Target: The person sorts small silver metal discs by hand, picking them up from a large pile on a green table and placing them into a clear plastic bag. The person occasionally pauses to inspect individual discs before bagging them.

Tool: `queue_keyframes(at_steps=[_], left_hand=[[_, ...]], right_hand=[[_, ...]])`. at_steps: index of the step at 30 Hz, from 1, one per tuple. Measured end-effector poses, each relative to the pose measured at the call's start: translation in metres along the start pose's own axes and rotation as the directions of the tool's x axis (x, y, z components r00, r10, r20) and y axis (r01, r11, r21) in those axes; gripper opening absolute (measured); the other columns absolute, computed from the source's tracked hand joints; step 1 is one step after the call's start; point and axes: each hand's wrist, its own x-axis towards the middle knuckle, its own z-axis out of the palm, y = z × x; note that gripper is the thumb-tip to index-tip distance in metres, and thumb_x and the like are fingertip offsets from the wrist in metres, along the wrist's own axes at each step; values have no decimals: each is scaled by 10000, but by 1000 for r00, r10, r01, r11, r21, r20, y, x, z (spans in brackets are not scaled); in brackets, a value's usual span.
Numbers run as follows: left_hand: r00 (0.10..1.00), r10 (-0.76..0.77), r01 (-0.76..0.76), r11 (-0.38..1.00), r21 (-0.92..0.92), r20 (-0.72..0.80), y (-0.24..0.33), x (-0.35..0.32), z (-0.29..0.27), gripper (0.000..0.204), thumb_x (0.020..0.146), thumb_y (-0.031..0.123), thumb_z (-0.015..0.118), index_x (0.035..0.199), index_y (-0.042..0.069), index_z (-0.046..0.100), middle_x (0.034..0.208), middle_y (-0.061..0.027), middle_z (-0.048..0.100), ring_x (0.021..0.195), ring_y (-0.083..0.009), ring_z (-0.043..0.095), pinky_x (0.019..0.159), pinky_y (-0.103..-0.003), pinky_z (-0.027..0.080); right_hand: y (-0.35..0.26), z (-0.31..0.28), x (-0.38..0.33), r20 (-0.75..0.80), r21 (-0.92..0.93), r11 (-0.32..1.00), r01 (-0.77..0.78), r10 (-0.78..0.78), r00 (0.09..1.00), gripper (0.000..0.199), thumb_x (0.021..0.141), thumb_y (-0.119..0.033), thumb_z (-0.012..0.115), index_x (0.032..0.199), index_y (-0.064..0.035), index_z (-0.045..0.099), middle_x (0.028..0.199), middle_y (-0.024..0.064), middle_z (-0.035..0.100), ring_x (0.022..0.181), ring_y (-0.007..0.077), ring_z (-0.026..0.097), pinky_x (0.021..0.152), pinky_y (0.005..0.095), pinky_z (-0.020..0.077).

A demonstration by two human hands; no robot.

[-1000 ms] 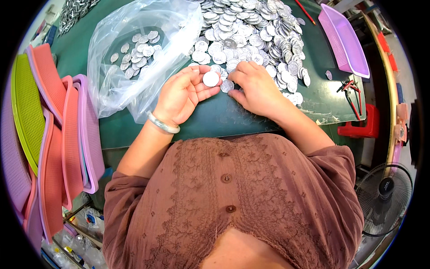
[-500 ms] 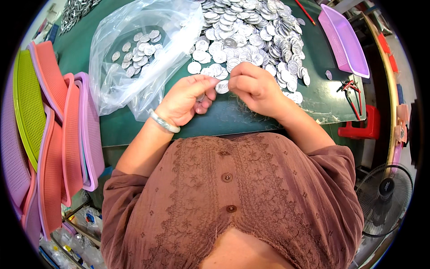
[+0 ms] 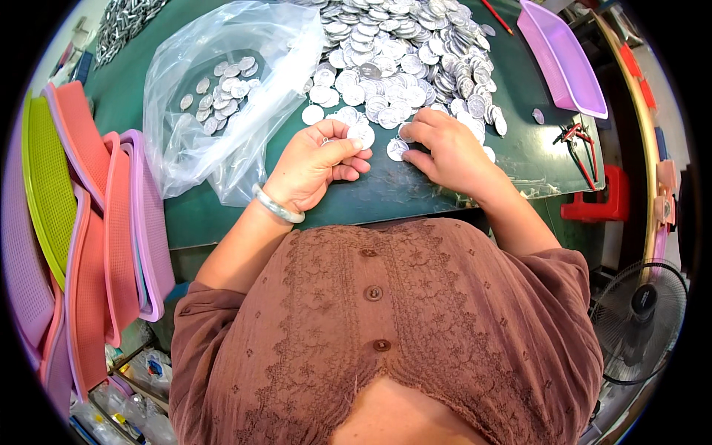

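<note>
Between the thumb and fingers of my left hand, a round silver medal with a small loop is pinched, its face turned up. My right hand is at the near edge of a heap of similar medals, thumb and forefinger apart. The fingertips touch a loose medal on the table, and another one shows partly under the forefinger. To the left of the heap, an open clear plastic bag lies with a small pile of medals in it.
The green table carries a purple basket, red-handled pliers and a red pencil-like stick at right. Grey metal pieces lie far left. Stacked coloured baskets stand left; a red stool and fan are at right.
My hands have moved apart. The left keeps a medal, which shows more fully; the right has opened and moved slightly right and down over loose medals.
</note>
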Motion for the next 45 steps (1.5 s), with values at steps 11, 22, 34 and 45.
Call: queue_keyframes(at_steps=[11, 22, 34, 45], left_hand=[[999, 51, -51, 998, -47, -9, -5, 1, 2, 105, 804, 16, 522, 908, 26, 508, 859, -107, 594, 760, -186, 614, 677, -270, 526], [995, -101, 100, 994, 48, 21, -8, 3, 7, 149, 843, 190, 545, 862, 43, 542, 733, -41, 545, 621, -117, 528, 502, -219, 410], [996, -92, 92, 994, 53, -19, -12, 9, 22, 121, 826, 153, 589, 879, 45, 579, 715, -29, 578, 587, -100, 550, 485, -183, 413], [998, 29, -23, 993, 118, -51, -15, 8, 35, 122, 868, 138, 537, 912, 30, 575, 763, -49, 600, 620, -125, 558, 516, -213, 425]], right_hand=[[-4, 1, 2, 63, -13, 1000, 8, -7, 998, 222, 690, -66, 625, 909, -41, 592, 841, 104, 526, 825, 290, 528, 718, 378, 426], [-3, -3, 12, 133, 256, 965, -56, 22, 991, 136, 676, -10, 585, 794, -26, 520, 793, 124, 527, 768, 321, 534, 653, 379, 430], [-11, 11, -1, -415, 297, 933, 204, -66, 907, 96, 726, 21, 576, 793, -14, 517, 784, 99, 526, 705, 260, 562, 597, 313, 454], [-8, 8, -12, 117, 836, 457, -302, 390, 913, 115, 823, -59, 567, 906, 15, 595, 760, 0, 582, 673, 60, 518, 612, 202, 433]])
